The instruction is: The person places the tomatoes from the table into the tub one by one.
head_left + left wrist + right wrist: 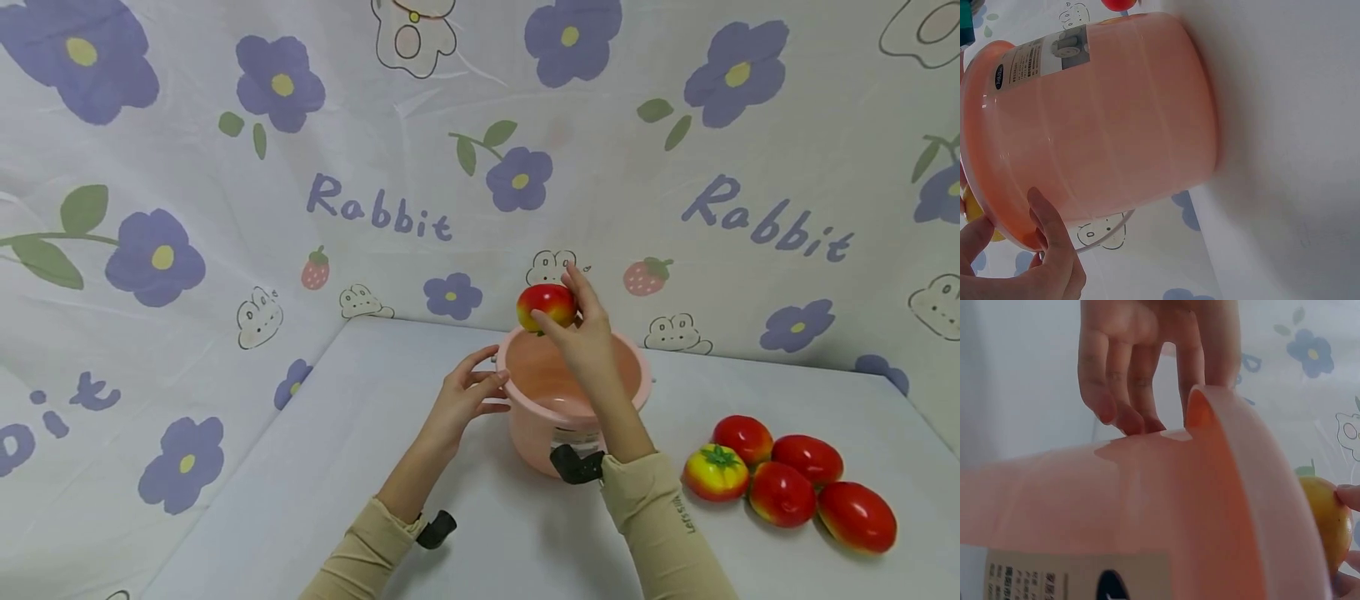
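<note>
A pink plastic bucket [528, 435] stands upright on the table, a printed label on its near side. My left hand [459, 404] grips its left rim; in the left wrist view the thumb lies at the rim and the fingers [1054, 234] on the outer wall. Above the bucket's mouth, my right hand [588, 340] holds a red-and-yellow tomato [543, 302] between thumb and fingers. From the right wrist, the tomato's yellow side [1330, 519] and green stem end show beyond the rim [1272, 487].
Several more tomatoes [782, 493] lie grouped on the table to the right of the bucket, one yellowish with its green top up. A white cloth [405, 117] printed with flowers and rabbits hangs behind the table [300, 517] and along its left side.
</note>
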A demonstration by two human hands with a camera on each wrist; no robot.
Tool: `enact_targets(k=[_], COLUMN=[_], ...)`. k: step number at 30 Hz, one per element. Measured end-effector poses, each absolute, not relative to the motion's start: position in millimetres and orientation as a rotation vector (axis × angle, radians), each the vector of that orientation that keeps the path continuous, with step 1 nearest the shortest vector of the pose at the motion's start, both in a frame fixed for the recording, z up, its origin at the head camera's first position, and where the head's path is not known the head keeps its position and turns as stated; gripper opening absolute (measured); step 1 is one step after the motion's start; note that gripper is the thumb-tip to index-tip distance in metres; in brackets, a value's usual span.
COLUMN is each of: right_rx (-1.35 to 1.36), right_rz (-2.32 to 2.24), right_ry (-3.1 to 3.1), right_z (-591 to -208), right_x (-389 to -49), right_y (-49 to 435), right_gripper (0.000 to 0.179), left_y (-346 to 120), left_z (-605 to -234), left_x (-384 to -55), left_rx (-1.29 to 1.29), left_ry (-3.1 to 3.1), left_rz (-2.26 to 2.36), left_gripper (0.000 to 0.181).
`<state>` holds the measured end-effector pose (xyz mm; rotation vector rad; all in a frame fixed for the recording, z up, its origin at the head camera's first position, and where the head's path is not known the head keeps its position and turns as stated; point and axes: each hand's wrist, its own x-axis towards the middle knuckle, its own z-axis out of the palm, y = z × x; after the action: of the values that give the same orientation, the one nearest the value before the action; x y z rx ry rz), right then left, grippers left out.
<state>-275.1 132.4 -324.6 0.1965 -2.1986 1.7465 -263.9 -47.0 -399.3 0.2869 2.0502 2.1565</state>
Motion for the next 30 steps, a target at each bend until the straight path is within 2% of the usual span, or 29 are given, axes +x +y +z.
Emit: enact_targets(k=[30], right_rx=[0.283], right_rz=[1.701], right_ry=[-2.254], right_z=[-333.4], right_x=[-272.2], right_y=[134.1], right_gripper=[0.075], left_y=[-45.7], left_z=[-402.2], left_x=[-266.6], left_rx=[0.291], left_ry=[2.042], left_rz=[2.181], left_gripper=[0.053])
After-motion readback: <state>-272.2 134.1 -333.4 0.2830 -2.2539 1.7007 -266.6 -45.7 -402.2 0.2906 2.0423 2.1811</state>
